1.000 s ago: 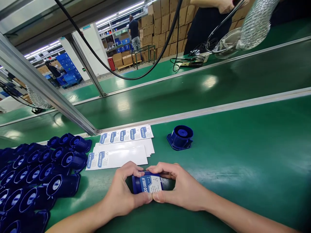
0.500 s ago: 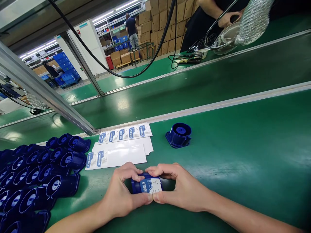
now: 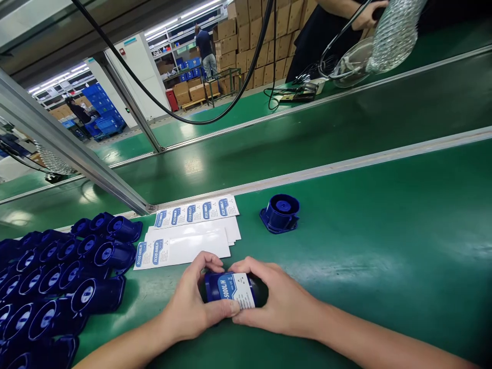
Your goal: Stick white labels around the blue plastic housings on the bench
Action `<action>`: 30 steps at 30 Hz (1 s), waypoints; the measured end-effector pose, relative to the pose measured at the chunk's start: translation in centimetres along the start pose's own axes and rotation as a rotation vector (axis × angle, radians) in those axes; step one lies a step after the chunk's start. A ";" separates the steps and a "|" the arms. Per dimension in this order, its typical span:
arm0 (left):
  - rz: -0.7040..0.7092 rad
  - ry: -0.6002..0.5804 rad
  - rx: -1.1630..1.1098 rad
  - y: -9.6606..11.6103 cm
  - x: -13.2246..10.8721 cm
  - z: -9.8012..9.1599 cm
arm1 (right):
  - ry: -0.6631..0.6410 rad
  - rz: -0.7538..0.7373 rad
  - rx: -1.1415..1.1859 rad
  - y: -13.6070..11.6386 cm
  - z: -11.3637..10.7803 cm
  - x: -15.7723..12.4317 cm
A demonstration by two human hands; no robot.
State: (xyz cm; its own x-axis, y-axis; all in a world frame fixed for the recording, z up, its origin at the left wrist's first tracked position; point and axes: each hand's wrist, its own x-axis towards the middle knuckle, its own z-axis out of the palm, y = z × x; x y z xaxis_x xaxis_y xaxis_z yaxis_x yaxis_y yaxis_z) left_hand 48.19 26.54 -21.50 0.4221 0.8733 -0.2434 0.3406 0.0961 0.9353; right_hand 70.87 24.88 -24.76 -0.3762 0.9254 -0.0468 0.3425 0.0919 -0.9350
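Both my hands hold one dark blue plastic housing (image 3: pixel 213 287) low over the green table (image 3: pixel 384 246) near its front edge. A blue and white label (image 3: pixel 235 288) lies on the housing's curved top. My left hand (image 3: pixel 196 307) wraps its left side with the thumb under the label's lower edge. My right hand (image 3: pixel 274 302) cups the right side, fingertips pressed at the label. Behind them lie white label sheets (image 3: pixel 184 246) and a sheet still carrying several labels (image 3: pixel 198 211).
Several more blue housings (image 3: pixel 57 277) crowd the table's left side. One single blue housing (image 3: pixel 280 212) stands behind, right of the sheets. A metal rail (image 3: pixel 346 169) edges the green conveyor belt beyond. A person (image 3: pixel 326 31) works at the far side under a silver duct.
The housing has turned in my hands, so more of the label faces up. My fingers have shifted along the label. The view has dropped slightly.
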 end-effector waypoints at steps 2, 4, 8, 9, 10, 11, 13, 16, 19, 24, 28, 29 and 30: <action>0.001 -0.076 0.081 0.3 -0.1 -0.2 | 0.029 -0.023 0.003 -0.2 0.4 -0.1; -0.010 -0.144 0.170 0.5 -0.2 -0.1 | 0.042 -0.027 -0.001 -0.3 0.5 -0.2; 0.077 -0.116 0.323 0.4 -0.5 0.3 | 0.059 0.011 0.034 -0.4 0.5 -0.5; 0.105 -0.105 0.332 0.2 -0.6 0.5 | 0.061 0.032 0.056 -0.4 0.5 -0.5; 0.126 -0.095 0.333 0.1 -0.6 0.6 | 0.060 0.052 0.090 -0.4 0.5 -0.5; 0.143 -0.087 0.326 0.0 -0.6 0.7 | 0.059 0.066 0.131 -0.4 0.5 -0.5; 0.170 -0.075 0.305 -0.2 -0.6 0.8 | 0.055 0.077 0.221 -0.6 0.5 -0.4; 0.224 -0.058 0.257 -0.5 -0.7 1.0 | 0.042 0.063 0.309 -0.8 0.4 -0.2; 0.277 -0.036 0.213 -0.8 -0.8 1.2 | 0.007 0.032 0.307 -1.0 0.0 -0.1; 0.373 0.002 0.180 -1.9 -1.2 1.5 | -0.038 0.061 0.293 -1.3 -0.3 -0.4; 0.480 0.047 0.169 -2.5 -1.6 1.9 | -0.039 0.160 0.423 -1.8 0.0 -0.8; 0.483 0.052 0.169 -2.5 -1.6 2.0 | -0.041 0.181 0.423 -1.9 0.0 -0.9; 0.480 0.053 0.170 -2.4 -1.7 2.0 | -0.043 0.200 0.415 -2.0 0.0 -1.0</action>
State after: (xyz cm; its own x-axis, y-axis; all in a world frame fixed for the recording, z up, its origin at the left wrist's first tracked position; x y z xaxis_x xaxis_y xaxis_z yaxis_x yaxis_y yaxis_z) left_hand 48.37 23.90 -23.81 0.5230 0.8234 0.2204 0.2526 -0.3967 0.8825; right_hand 70.54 23.80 -22.81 -0.3765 0.8928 -0.2475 0.0417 -0.2505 -0.9672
